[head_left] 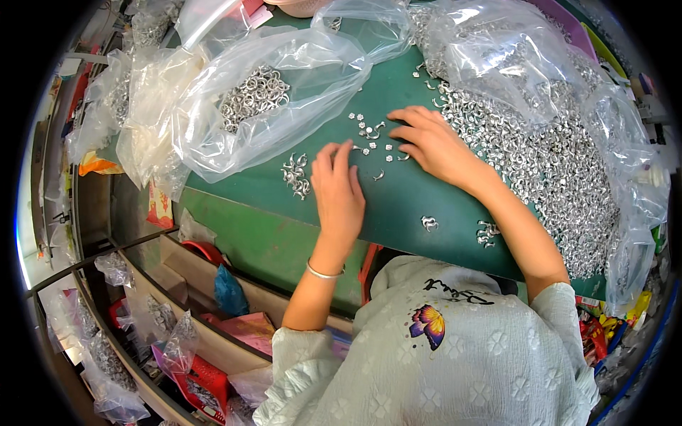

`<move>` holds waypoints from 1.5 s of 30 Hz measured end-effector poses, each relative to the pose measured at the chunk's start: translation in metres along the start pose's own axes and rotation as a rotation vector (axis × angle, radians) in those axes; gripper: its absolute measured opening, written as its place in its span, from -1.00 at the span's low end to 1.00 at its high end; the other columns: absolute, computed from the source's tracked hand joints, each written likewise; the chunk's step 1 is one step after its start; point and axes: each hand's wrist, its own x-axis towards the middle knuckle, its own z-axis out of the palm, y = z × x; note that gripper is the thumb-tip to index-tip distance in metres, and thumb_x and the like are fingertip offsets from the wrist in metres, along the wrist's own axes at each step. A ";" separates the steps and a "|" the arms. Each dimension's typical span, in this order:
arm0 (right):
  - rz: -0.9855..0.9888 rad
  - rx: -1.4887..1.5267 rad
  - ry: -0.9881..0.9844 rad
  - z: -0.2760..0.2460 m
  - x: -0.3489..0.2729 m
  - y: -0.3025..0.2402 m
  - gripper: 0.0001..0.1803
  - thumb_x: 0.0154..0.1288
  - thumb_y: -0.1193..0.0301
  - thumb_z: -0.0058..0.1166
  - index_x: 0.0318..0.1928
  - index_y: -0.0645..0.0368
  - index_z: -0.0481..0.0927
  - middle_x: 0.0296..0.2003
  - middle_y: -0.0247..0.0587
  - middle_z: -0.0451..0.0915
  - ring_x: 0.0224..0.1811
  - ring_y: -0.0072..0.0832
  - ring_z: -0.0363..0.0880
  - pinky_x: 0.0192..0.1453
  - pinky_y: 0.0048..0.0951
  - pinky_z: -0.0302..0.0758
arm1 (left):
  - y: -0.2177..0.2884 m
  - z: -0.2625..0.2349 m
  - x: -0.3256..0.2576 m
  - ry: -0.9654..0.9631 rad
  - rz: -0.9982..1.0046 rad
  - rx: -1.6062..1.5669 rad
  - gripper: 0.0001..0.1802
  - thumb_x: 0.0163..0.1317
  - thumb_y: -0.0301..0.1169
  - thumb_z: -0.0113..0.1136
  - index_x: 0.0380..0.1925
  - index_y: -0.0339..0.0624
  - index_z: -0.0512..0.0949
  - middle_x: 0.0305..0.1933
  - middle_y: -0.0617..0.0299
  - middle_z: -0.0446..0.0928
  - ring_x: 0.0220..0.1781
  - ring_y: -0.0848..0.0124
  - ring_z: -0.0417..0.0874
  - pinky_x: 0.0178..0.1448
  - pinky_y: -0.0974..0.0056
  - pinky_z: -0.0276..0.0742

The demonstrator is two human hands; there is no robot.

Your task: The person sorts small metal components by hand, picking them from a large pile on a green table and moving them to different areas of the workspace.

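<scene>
Sleeves (455, 355) with a butterfly patch sit nearest us. Our left hand (338, 188) lies flat on the green desk (419, 199), fingers together, holding nothing; small clips (296, 175) lie just left of that grip. Our right hand (431, 144) spreads loosely over scattered flower bits (369, 131), nothing pinched. Heap (540, 163) lies right of it. Best to sort with fingertips, keeping groups apart.

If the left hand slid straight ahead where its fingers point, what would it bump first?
Probably the small silver pieces scattered on the green mat just beyond the left hand fingertips; farther on lies the clear plastic bag.
</scene>
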 end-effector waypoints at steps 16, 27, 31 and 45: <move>-0.003 -0.116 -0.013 -0.010 -0.025 -0.009 -0.89 0.09 0.47 0.22 -0.35 0.16 0.58 -0.13 -0.29 0.50 0.06 -0.29 0.41 0.18 -0.23 0.29 | 0.009 0.010 -0.015 -0.025 0.077 -0.023 -0.94 0.17 -0.56 0.21 -0.34 -0.25 0.53 -0.22 0.13 0.45 -0.19 0.16 0.47 -0.16 0.16 0.30; -0.081 -0.008 0.083 0.015 0.020 0.004 -0.77 0.16 0.49 0.18 -0.13 0.13 0.64 -0.06 -0.33 0.53 0.03 -0.31 0.41 0.07 -0.29 0.32 | 0.025 0.003 -0.016 -0.127 0.025 -0.098 -0.43 0.08 -0.54 0.34 0.14 -0.25 0.42 0.01 0.03 0.46 0.02 0.14 0.47 0.15 0.14 0.35; -0.024 -0.185 0.003 -0.004 0.008 0.007 -0.88 0.11 0.46 0.21 -0.30 0.15 0.61 -0.16 -0.32 0.51 -0.05 -0.34 0.41 0.05 -0.32 0.29 | 0.021 0.003 -0.026 -0.172 0.007 -0.191 -0.38 0.06 -0.64 0.29 0.19 -0.24 0.39 0.01 0.06 0.47 -0.03 0.18 0.49 0.06 0.18 0.43; 0.072 0.041 0.042 -0.019 -0.016 -0.003 -0.85 0.12 0.50 0.20 -0.26 0.19 0.59 -0.15 -0.29 0.54 -0.01 -0.30 0.45 0.07 -0.30 0.32 | 0.020 -0.001 -0.020 -0.173 -0.010 -0.075 -0.63 0.09 -0.69 0.17 -0.06 -0.22 0.52 -0.17 0.11 0.46 -0.06 0.17 0.49 0.04 0.18 0.35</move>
